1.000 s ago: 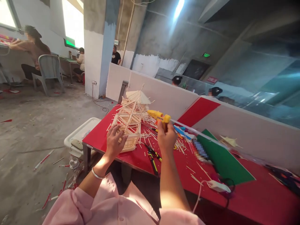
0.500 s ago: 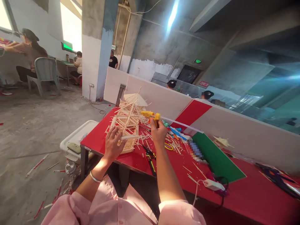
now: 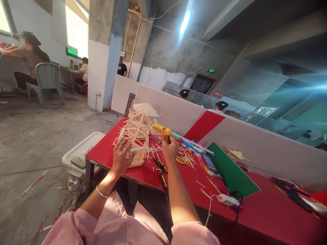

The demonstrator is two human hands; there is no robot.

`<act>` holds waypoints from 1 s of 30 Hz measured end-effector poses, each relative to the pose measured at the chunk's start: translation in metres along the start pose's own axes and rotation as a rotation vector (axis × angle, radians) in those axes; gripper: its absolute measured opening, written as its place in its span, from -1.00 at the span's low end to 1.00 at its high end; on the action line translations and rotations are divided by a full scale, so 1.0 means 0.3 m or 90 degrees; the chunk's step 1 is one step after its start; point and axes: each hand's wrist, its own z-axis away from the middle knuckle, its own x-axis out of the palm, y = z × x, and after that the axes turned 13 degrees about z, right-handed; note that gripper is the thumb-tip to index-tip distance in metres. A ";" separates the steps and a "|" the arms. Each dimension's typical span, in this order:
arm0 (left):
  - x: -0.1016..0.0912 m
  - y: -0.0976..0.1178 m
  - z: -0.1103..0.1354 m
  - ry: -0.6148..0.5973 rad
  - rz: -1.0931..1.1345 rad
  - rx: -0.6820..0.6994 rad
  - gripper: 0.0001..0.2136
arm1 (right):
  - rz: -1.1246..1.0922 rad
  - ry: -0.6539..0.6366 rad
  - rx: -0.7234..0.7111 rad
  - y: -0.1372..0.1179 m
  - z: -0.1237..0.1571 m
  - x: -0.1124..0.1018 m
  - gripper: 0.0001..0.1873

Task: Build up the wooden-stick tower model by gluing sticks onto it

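Observation:
A model tower of thin wooden sticks [image 3: 136, 131], with a pointed top, lies tilted on the red table. My left hand [image 3: 123, 157] grips its near side, fingers spread over the sticks and the thumb on the right. In my right hand [image 3: 170, 149] is a yellow hot glue gun [image 3: 160, 129], held by its handle. Its nozzle points left at the tower's upper right side; whether it touches, I cannot tell. A long translucent stick [image 3: 194, 142] runs rightward behind the gun. Black-and-yellow pliers [image 3: 162, 173] lie just left of my right forearm.
Loose sticks [image 3: 187, 158] and yellow-handled scissors [image 3: 181, 160] lie on the red table [image 3: 189, 190]. Farther right are a green board [image 3: 235, 173] and a white power strip [image 3: 228, 200] with its cord. A white partition [image 3: 163, 102] lines the back. A white bin [image 3: 84, 149] stands left.
My right hand has lowered slightly and tilted the glue gun, its nozzle still near the tower. My left hand stays on the tower. The whole view has shifted a little.

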 end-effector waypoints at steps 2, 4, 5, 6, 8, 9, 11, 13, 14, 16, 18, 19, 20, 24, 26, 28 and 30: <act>-0.001 -0.001 -0.001 -0.006 -0.002 0.002 -0.79 | -0.003 0.003 0.001 -0.001 -0.003 -0.001 -0.35; -0.001 -0.003 0.000 -0.013 -0.010 0.000 -0.78 | -0.006 0.009 0.003 -0.002 -0.006 -0.002 -0.35; -0.001 -0.005 0.000 -0.015 -0.013 -0.002 -0.78 | -0.007 0.011 0.006 -0.002 -0.007 -0.002 -0.35; 0.000 -0.007 0.001 -0.017 -0.015 -0.003 -0.78 | -0.007 0.014 0.009 -0.001 -0.008 -0.003 -0.35; 0.000 -0.010 0.002 -0.017 -0.014 -0.002 -0.78 | -0.011 0.016 0.017 0.001 -0.007 -0.005 -0.36; 0.000 -0.011 0.002 -0.017 -0.013 0.000 -0.79 | -0.015 0.015 0.019 0.001 -0.007 -0.006 -0.37; 0.000 -0.011 0.002 -0.019 -0.010 0.002 -0.79 | -0.026 0.008 0.019 0.001 -0.005 -0.008 -0.40; 0.000 -0.009 0.001 -0.017 -0.007 -0.001 -0.79 | -0.041 -0.005 0.017 -0.001 -0.003 -0.009 -0.42; 0.000 -0.008 0.001 -0.017 -0.006 -0.003 -0.79 | -0.050 -0.013 0.018 -0.002 -0.002 -0.009 -0.43; 0.001 -0.006 0.001 -0.014 -0.006 -0.008 -0.79 | -0.072 -0.035 0.023 -0.003 -0.002 -0.006 -0.44; 0.003 -0.007 0.003 -0.014 -0.006 -0.009 -0.79 | -0.100 -0.063 0.029 -0.003 -0.004 -0.001 -0.43; 0.004 -0.008 0.004 -0.014 -0.006 -0.008 -0.78 | -0.114 -0.079 0.033 -0.002 -0.007 0.002 -0.42; 0.005 -0.009 0.005 -0.014 -0.004 -0.006 -0.78 | -0.128 -0.093 0.038 -0.001 -0.012 0.006 -0.40; 0.006 -0.007 0.008 -0.005 -0.003 -0.017 -0.78 | -0.162 -0.114 0.068 0.006 -0.044 0.006 -0.34; 0.005 -0.001 0.008 0.003 -0.007 -0.034 -0.78 | -0.161 -0.098 0.085 0.006 -0.058 -0.013 -0.35; 0.006 0.006 0.008 0.007 -0.005 -0.044 -0.76 | -0.150 -0.068 0.100 -0.001 -0.065 -0.049 -0.36; 0.006 0.009 0.008 0.003 0.000 -0.047 -0.72 | -0.139 -0.035 0.110 -0.021 -0.064 -0.096 -0.38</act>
